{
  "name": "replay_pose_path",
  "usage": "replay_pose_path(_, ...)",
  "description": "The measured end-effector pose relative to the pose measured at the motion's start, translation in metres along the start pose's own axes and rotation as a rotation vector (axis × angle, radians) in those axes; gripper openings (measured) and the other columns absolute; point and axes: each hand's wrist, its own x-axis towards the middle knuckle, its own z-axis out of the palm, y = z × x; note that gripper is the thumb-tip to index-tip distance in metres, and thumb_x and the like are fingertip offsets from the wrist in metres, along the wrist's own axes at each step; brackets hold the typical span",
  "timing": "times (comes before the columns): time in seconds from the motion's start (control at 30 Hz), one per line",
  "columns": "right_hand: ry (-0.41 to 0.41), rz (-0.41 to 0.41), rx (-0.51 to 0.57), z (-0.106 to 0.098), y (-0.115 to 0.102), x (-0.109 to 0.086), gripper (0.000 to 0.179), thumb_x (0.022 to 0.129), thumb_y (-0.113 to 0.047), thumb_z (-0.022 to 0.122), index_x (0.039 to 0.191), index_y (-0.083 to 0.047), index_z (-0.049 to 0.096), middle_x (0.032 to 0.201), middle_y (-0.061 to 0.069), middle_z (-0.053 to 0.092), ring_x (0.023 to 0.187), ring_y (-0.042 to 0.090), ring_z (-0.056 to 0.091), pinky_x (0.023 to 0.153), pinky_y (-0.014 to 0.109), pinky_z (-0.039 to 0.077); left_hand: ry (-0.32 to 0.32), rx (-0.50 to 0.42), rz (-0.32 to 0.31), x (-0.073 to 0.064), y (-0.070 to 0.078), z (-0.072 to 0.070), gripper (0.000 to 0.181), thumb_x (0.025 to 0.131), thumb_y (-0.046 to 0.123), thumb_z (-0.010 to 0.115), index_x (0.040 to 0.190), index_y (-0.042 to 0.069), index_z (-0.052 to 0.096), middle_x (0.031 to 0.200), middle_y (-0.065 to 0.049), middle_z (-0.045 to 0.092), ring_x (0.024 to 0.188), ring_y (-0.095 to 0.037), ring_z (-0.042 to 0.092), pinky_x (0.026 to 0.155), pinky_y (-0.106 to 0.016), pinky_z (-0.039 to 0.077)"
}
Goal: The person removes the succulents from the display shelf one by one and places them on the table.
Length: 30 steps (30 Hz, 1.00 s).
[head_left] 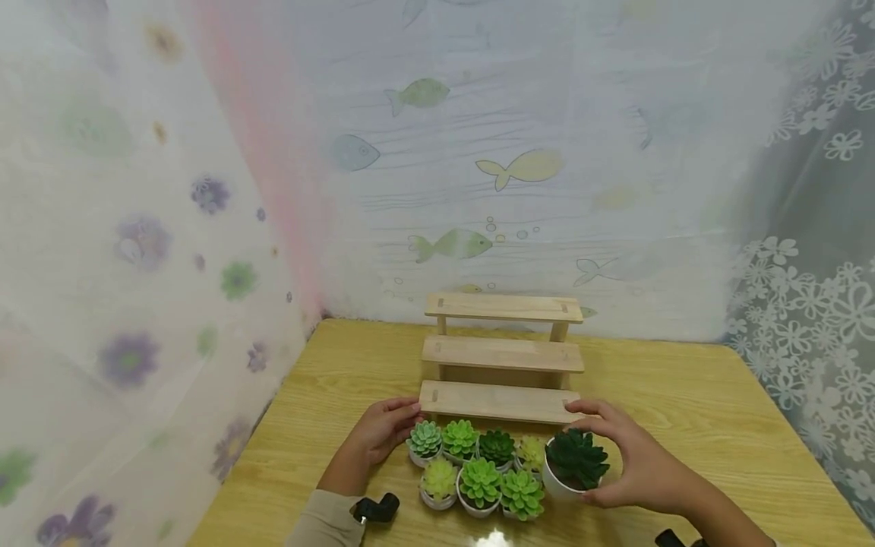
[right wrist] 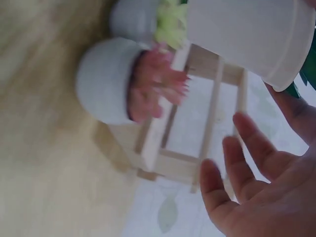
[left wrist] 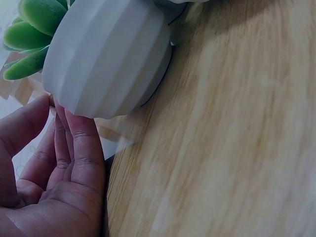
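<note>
My right hand (head_left: 642,463) holds a dark green potted succulent (head_left: 576,459) by its white pot, thumb and index finger at the rim. In the right wrist view that white pot (right wrist: 252,37) is raised, and the other fingers (right wrist: 247,173) are spread away from it. My left hand (head_left: 384,431) pinches the left end of the lowest step of a wooden three-step stand (head_left: 502,403). Close to it is a pale green succulent (head_left: 425,439), whose ribbed white pot (left wrist: 108,57) covers part of the grip in the left wrist view.
Several more potted succulents (head_left: 478,482) stand in two rows before the stand. A pink succulent (right wrist: 155,86) in a white pot shows in the right wrist view, hidden in the head view. Printed curtains (head_left: 444,167) hang behind and beside the wooden table (head_left: 287,463).
</note>
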Motion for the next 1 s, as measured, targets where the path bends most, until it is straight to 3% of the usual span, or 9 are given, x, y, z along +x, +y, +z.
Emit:
replay_pose_path(0.13,-0.020,0.004,0.029,0.010,0.004,-0.005,0.071,0.070,-0.052,0.094,0.133,-0.038,0.064,0.163,0.000,0.035,0.149,0.030,0.028,0.088,0.063,0.050,0.001,-0.003,0.001,0.000,0.000,-0.001,0.042,0.103,0.012,0.065,0.139,-0.007,0.056,0.100,-0.002,0.075,0.091,-0.010,0.071,0.078,-0.022,0.059)
replay_pose_path(0.27,-0.028,0.001,0.066,0.019,0.009,-0.008,0.069,0.070,-0.054,0.093,0.130,-0.036,0.065,0.165,0.004,0.033,0.157,0.006,0.009,0.088,0.074,0.047,0.005,-0.004,-0.002,0.000,0.000,0.000,0.043,0.103,0.012,0.065,0.140,-0.007,0.056,0.099,-0.002,0.075,0.091,-0.010,0.071,0.078,-0.022,0.059)
replay_pose_path(0.37,-0.023,-0.013,0.076,0.024,0.014,-0.011,0.070,0.069,-0.053,0.094,0.130,-0.033,0.067,0.165,0.008,0.034,0.148,-0.018,-0.001,0.087,0.077,0.046,0.010,-0.005,-0.003,0.000,0.000,0.000,0.043,0.103,0.013,0.066,0.140,-0.007,0.056,0.099,-0.002,0.075,0.091,-0.011,0.071,0.078,-0.023,0.059)
replay_pose_path(0.4,-0.019,-0.020,0.075,0.025,0.015,-0.012,0.071,0.069,-0.052,0.094,0.131,-0.031,0.067,0.165,0.009,0.034,0.148,-0.019,-0.002,0.087,0.077,0.046,0.010,-0.006,-0.003,0.000,0.000,0.000,0.043,0.103,0.013,0.066,0.140,-0.007,0.056,0.099,-0.002,0.075,0.091,-0.011,0.071,0.078,-0.023,0.060)
replay_pose_path(0.73,0.014,-0.056,0.035,0.038,0.027,-0.019,0.072,0.067,-0.051,0.096,0.131,-0.033,0.067,0.166,0.012,0.033,0.158,-0.002,0.000,0.088,0.080,0.044,0.001,0.002,0.001,-0.002,0.002,0.001,0.045,0.103,0.013,0.065,0.141,-0.008,0.054,0.099,-0.002,0.075,0.091,-0.010,0.071,0.077,-0.022,0.059)
replay_pose_path(0.9,0.018,-0.071,-0.008,0.041,0.031,-0.021,0.071,0.066,-0.052,0.096,0.128,-0.038,0.066,0.166,0.010,0.034,0.157,-0.003,0.001,0.086,0.074,0.048,0.010,-0.005,0.000,-0.001,0.001,0.002,0.044,0.103,0.012,0.066,0.140,-0.008,0.055,0.098,-0.002,0.076,0.091,-0.011,0.072,0.078,-0.023,0.060)
replay_pose_path(1.0,0.022,-0.068,-0.061,0.042,0.032,-0.022,0.070,0.066,-0.055,0.095,0.128,-0.041,0.065,0.164,0.006,0.036,0.154,-0.002,0.010,0.088,0.063,0.052,0.016,-0.001,0.003,-0.001,0.001,0.002,0.044,0.102,0.013,0.066,0.140,-0.008,0.056,0.099,-0.002,0.076,0.091,-0.011,0.072,0.078,-0.023,0.060)
